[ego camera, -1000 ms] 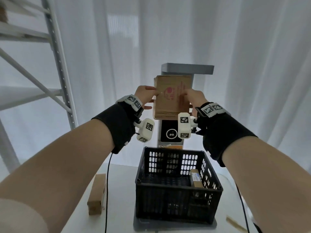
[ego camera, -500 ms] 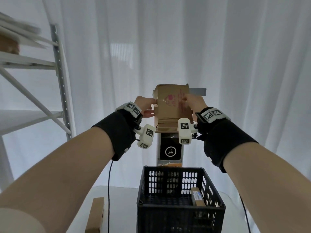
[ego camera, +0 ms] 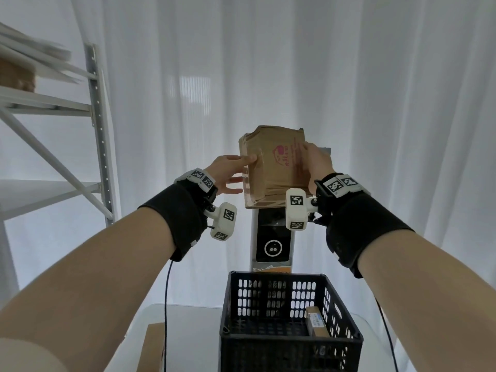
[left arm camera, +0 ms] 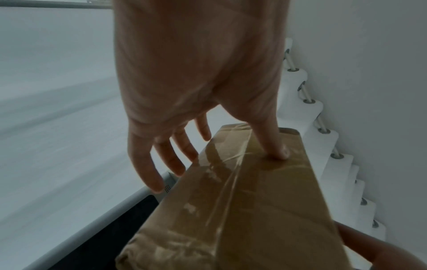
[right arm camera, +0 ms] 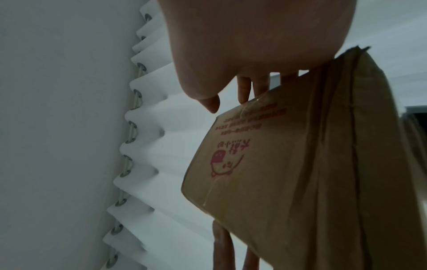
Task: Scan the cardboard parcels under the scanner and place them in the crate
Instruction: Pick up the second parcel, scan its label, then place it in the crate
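A brown cardboard parcel (ego camera: 273, 167) with a pink logo is held up at the top of the scanner post (ego camera: 272, 242), hiding most of the scanner head. My left hand (ego camera: 236, 170) pinches its left edge, thumb (left arm camera: 277, 146) pressed on the taped face (left arm camera: 254, 210) and fingers behind. My right hand (ego camera: 315, 165) holds the right edge, fingers reaching behind the parcel (right arm camera: 289, 164). Below stands the black slatted crate (ego camera: 290, 334) with one parcel (ego camera: 316, 322) leaning inside at its right wall.
Another cardboard parcel (ego camera: 154, 347) lies on the white table (ego camera: 193, 326) left of the crate. A grey metal shelf rack (ego camera: 99, 135) stands at the left. White curtains (ego camera: 402, 130) hang close behind the scanner. Cables run down from both wrists.
Both hands have raised the parcel in front of the scanner head and turned it so its taped left side faces me. My view has tilted upward.
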`<state>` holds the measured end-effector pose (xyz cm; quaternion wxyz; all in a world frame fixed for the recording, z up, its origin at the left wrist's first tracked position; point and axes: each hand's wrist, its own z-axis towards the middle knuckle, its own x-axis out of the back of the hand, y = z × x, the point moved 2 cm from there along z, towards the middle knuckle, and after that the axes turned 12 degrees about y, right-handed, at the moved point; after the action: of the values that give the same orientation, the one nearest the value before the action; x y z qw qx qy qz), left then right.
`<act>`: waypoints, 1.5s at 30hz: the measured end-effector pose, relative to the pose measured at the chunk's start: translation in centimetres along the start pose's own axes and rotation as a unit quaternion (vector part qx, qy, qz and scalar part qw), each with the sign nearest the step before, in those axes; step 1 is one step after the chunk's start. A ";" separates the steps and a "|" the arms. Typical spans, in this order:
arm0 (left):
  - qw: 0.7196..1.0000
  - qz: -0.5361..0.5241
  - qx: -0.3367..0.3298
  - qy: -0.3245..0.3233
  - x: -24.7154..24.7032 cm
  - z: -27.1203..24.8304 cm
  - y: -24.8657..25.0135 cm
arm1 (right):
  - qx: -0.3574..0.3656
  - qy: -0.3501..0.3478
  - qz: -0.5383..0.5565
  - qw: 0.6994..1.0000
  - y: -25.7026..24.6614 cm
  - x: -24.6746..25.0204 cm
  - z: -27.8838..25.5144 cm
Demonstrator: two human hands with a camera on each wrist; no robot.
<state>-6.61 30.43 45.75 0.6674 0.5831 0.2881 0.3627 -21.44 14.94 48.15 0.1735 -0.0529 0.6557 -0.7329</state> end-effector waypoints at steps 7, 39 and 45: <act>0.998 -0.041 -0.039 -0.024 0.8 0.2 0.7 | 0.021 -0.095 -0.031 0.995 0.9 -1.8 -0.4; 0.992 -0.126 -0.003 0.000 2.3 2.1 -0.5 | -0.098 -0.182 0.152 0.967 2.9 -1.0 0.3; 0.991 -0.126 -0.035 0.029 1.8 1.9 -0.2 | -0.068 -0.115 0.143 0.981 3.6 -0.4 1.1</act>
<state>-4.07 30.82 45.95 0.7193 0.5074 0.3654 0.3027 -20.10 13.77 44.86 0.3464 -0.0543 0.6804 -0.6435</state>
